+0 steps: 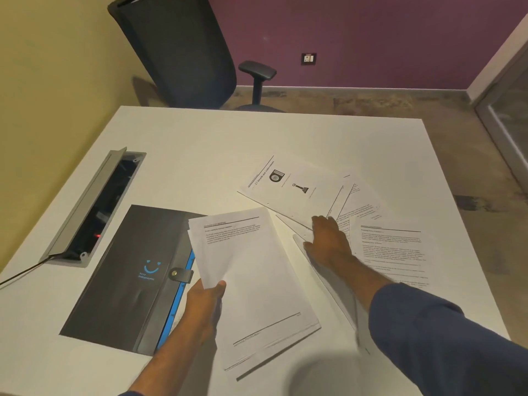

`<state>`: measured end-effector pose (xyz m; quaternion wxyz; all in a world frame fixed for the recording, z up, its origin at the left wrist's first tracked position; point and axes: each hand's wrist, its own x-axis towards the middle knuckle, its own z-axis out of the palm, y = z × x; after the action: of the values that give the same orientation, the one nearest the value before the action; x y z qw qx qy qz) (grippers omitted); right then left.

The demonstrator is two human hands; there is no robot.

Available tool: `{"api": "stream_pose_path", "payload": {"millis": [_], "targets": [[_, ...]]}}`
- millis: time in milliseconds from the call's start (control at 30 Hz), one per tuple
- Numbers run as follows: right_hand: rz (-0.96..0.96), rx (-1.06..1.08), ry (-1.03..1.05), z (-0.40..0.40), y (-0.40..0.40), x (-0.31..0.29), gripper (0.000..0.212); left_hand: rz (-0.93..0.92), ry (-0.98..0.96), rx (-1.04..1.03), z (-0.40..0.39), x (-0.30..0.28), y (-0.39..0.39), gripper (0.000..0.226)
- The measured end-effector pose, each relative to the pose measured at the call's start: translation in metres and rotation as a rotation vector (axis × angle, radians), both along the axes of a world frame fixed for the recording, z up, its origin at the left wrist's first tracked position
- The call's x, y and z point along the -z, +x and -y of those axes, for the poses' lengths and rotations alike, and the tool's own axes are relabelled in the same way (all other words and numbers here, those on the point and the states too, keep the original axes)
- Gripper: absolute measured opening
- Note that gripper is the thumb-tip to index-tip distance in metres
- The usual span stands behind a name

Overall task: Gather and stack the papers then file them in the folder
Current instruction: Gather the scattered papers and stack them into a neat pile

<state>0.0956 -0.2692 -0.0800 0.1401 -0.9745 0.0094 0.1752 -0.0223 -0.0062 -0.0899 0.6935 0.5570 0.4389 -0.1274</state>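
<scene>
My left hand (207, 302) grips a stack of printed papers (251, 284) by its left edge, thumb on top, holding it just above the white table (200, 144). A black folder (123, 275) with a blue spine and a snap strap lies closed to the left, partly under the stack. My right hand (328, 241) reaches over loose sheets spread at the right; its fingers touch the near edge of a sheet with pictures (291, 190). Another text sheet (391, 252) lies right of that hand. Whether the right fingers pinch a sheet is hidden.
A grey cable box (94, 207) with its lid raised is set into the table at the left; a black cable runs from it. A dark office chair (183, 50) stands beyond the far edge. The table's right edge drops to the floor.
</scene>
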Motion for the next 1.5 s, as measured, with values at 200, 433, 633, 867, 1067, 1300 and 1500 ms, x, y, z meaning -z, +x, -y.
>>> {"api": "stream_pose_path", "payload": {"millis": [200, 433, 633, 867, 1067, 1300, 1500], "targets": [[0.041, -0.067, -0.218, -0.01, -0.002, 0.009, 0.025, -0.017, -0.006, 0.016, -0.007, 0.008, -0.001, 0.042], [0.121, -0.155, -0.292, -0.013, -0.029, 0.024, 0.024, -0.058, -0.006, -0.013, -0.01, 0.01, -0.008, 0.039], [0.187, 0.047, 0.124, -0.022, -0.045, 0.015, 0.028, -0.08, 0.032, 0.001, -0.008, 0.004, -0.012, 0.041], [0.156, -0.221, 0.428, -0.069, -0.111, 0.002, 0.015, -0.047, 0.025, 0.068, 0.001, -0.005, -0.016, 0.04], [0.085, -0.526, 0.303, -0.094, -0.148, 0.006, 0.022, 0.054, -0.056, 0.051, 0.008, -0.015, -0.021, 0.036], [0.039, -0.52, 0.437, -0.093, -0.161, 0.008, 0.031, 0.031, 0.11, 0.008, 0.019, -0.005, -0.028, 0.035], [0.08, -0.026, 0.749, -0.067, -0.156, 0.009, 0.045, 0.034, 0.173, 0.111, 0.013, -0.006, -0.036, 0.035]]}}
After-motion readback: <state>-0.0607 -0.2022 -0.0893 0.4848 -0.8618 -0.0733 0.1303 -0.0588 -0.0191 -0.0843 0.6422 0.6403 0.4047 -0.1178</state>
